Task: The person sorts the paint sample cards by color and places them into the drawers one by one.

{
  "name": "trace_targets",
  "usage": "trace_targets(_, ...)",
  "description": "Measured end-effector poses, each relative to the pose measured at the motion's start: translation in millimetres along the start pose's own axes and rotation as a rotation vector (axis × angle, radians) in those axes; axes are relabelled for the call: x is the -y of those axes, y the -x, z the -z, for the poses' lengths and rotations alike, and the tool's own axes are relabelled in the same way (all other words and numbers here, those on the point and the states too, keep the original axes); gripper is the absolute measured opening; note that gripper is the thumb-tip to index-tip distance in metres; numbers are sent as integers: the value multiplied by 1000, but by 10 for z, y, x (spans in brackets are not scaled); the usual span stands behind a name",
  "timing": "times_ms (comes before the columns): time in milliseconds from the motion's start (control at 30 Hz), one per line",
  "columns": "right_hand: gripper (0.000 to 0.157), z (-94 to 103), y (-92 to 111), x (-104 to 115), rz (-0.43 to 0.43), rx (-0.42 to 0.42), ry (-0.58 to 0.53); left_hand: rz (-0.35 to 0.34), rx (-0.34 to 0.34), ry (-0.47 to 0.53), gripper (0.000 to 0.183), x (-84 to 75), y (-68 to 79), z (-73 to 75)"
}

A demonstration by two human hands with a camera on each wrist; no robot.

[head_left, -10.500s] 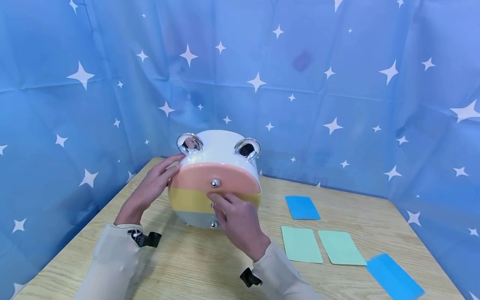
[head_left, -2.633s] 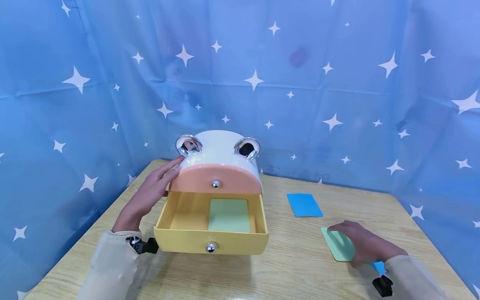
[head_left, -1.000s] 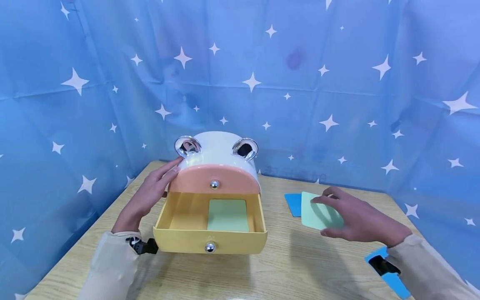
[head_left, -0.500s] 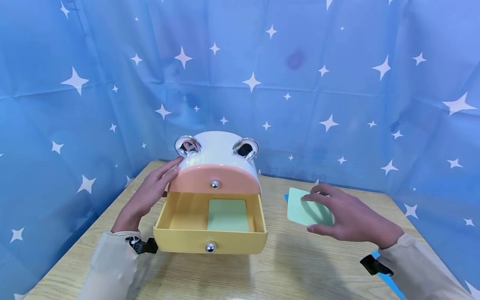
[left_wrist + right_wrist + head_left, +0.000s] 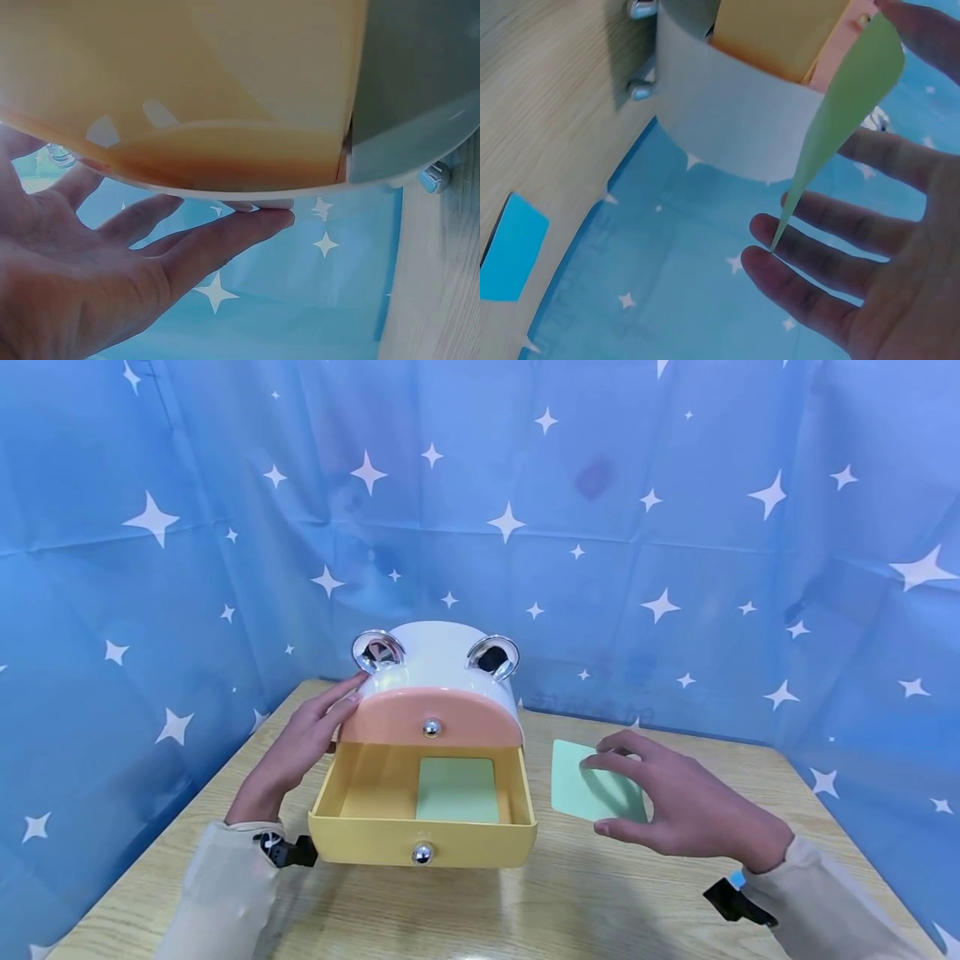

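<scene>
Fingertips (image 5: 603,762) and thumb of the right hand (image 5: 678,800) pinch a green card (image 5: 573,787) above the worktop (image 5: 420,918); the left hand (image 5: 296,743), fingers nearly straight, rests against the cabinet's (image 5: 442,647) side, gripping nothing. The pulled-out yellow drawer (image 5: 367,843) lies near, left of the held card, whose long axis is hard to tell. The right sleeve (image 5: 817,897) hides most of something blue (image 5: 738,879).

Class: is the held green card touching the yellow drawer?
Apart: the head view shows wooden tabletop between the held green card and the yellow drawer.
</scene>
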State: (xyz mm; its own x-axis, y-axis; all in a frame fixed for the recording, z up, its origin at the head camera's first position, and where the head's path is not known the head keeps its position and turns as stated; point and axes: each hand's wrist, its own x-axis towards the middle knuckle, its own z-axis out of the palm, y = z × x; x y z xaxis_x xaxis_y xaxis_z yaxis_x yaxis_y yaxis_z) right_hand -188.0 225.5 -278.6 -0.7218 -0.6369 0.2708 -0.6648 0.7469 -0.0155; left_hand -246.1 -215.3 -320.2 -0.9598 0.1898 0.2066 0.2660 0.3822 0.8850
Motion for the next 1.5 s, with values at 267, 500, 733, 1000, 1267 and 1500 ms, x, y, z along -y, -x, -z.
trace_targets(267,52,-51,-35,97,17,-25,-14,-11,-4,6,54,-2,-4,-4)
trace_targets(500,50,-58,-60,148,36,-37,-22,-2,-7,-1,55,-11,3,-7)
trace_targets(733,52,-68,-102,202,42,-38,-21,-5,-2,-10,55,-11,-1,-2)
trace_targets(1000,56,-118,-231,354,58,-32,-75,1,-6,-4,55,-1,6,-7)
trace_targets(1267,56,-180,-499,578,175,-57,-120,-2,-15,-12,55,-3,8,3)
trace_targets(1500,54,-224,-685,720,232,1,-143,6,-8,-5,55,4,9,-4)
